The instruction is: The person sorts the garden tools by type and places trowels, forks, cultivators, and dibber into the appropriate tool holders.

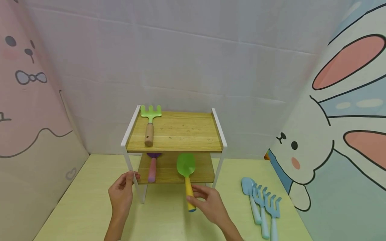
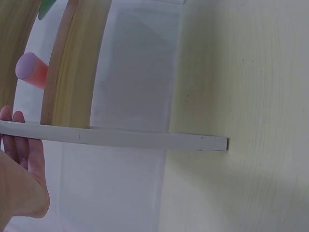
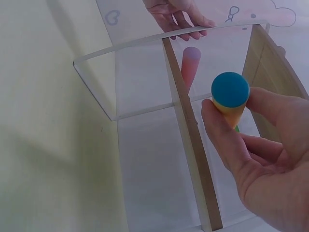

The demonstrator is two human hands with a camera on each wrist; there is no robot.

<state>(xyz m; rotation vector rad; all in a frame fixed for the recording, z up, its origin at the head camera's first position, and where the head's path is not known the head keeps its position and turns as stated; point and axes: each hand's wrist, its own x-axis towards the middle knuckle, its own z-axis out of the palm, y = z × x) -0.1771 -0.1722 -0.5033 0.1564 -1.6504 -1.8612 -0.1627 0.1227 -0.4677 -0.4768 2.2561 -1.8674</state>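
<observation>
A two-tier wooden shelf (image 1: 187, 132) with a white metal frame stands on the table. My left hand (image 1: 122, 190) holds its front left leg (image 2: 145, 139), fingertips showing past the leg. With thumb and fingers, my right hand (image 1: 211, 202) pinches the yellow handle of a toy trowel (image 1: 186, 164). The green blade is over the lower tier and the handle sticks out in front; the handle's blue end (image 3: 230, 90) faces the right wrist camera. Left of it on the lower tier lies a trowel with a pink handle (image 1: 152, 170), its purple blade mostly hidden beneath the upper tier.
On the upper tier's left side lies a green hand rake (image 1: 149, 129) with a wooden handle. To the right on the table (image 1: 81, 201) are a blue shovel (image 1: 248, 185) and two blue rakes (image 1: 260, 204). Printed cloth walls close the back and sides.
</observation>
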